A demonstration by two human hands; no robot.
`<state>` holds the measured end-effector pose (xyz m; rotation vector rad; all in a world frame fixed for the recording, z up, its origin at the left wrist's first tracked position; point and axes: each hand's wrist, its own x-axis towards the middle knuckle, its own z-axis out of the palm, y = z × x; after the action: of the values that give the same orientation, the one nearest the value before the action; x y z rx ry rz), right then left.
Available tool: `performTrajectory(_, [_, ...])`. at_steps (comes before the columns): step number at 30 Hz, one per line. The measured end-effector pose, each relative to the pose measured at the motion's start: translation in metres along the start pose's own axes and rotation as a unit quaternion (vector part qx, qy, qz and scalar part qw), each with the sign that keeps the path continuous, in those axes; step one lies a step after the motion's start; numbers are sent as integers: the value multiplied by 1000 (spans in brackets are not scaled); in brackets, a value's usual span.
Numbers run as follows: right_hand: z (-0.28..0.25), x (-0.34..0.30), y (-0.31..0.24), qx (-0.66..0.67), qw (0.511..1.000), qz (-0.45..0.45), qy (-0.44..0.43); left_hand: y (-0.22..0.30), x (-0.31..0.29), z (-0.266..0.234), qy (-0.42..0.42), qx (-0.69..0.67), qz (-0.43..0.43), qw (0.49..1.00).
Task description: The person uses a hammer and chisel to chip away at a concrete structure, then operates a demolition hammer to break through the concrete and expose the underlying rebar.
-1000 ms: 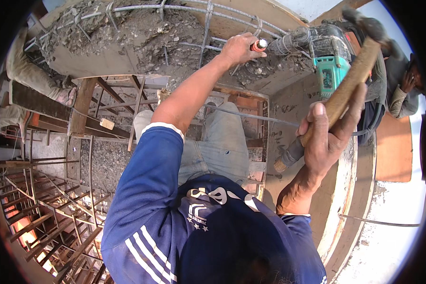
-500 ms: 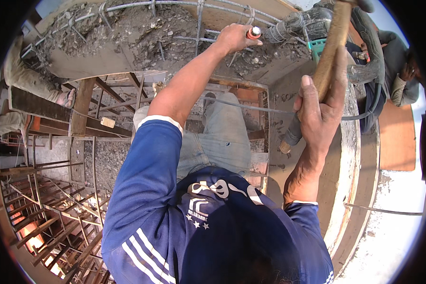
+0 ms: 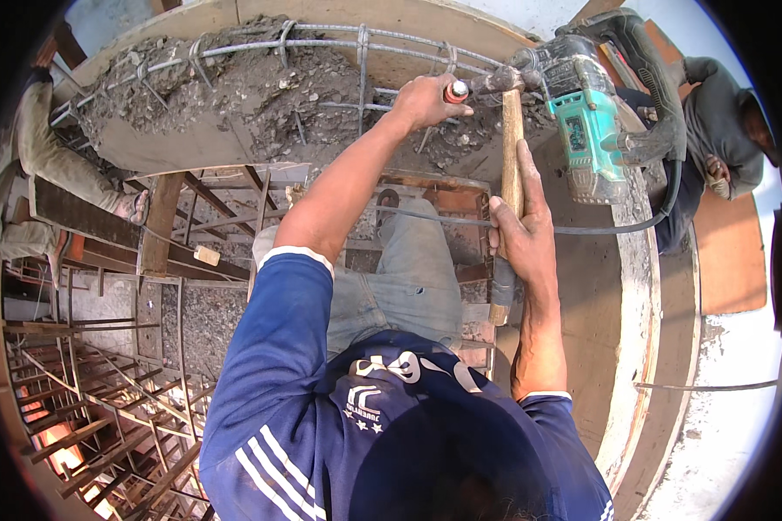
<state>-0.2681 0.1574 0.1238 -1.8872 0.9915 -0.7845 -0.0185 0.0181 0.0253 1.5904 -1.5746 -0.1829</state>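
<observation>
Gripping an orange-red tool (image 3: 457, 91) with a shiny metal end, a worker's left hand (image 3: 426, 104) reaches out just past 12 o'clock, its fingers closed around the shaft. The tool's lower part is hidden from view. At 1 o'clock, the dark head (image 3: 498, 81) of a hammer (image 3: 512, 143) sits just beside that metal end; whether the two touch cannot be told. The right hand (image 3: 526, 243), between 2 and 3 o'clock, holds the hammer's wooden handle between thumb and fingers, with one finger laid straight along the wood and the others largely out of sight. The handle's dark-wrapped lower end points toward 6 o'clock.

A teal-and-black power tool (image 3: 586, 143) rests at 2 o'clock, its nose near the hammer head, its black cable (image 3: 613, 229) looping down and running toward 9 o'clock past the worker's jeans (image 3: 417, 278). Rough grey concrete (image 3: 261, 95) spreads around 11 o'clock beneath steel bars (image 3: 321, 42) tied with hoops. A second person (image 3: 725, 130) in dark clothing sits just past 2 o'clock, while dusty trouser legs (image 3: 56, 165) show between 9 and 10. Thin wooden poles (image 3: 104, 408) crisscross at 8 o'clock, and the worker's blue shirt (image 3: 274, 365) fills the foreground at 6.
</observation>
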Motion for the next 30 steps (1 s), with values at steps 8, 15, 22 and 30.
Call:
performTrajectory(8, [-11, -48, 33, -56, 990, -120, 57, 62, 12, 40, -25, 123, -13, 992])
performTrajectory(15, [-19, -67, 38, 49, 996, -49, 49, 8, -13, -5, 20, 44, 73, 996])
performTrajectory(22, [-12, -61, 42, 116, 993, 13, 30, 36, 11, 15, -37, 148, 22, 988])
performTrajectory(30, [-20, -84, 67, 87, 994, 34, 60, 68, -33, -96, -54, -188, 4, 981])
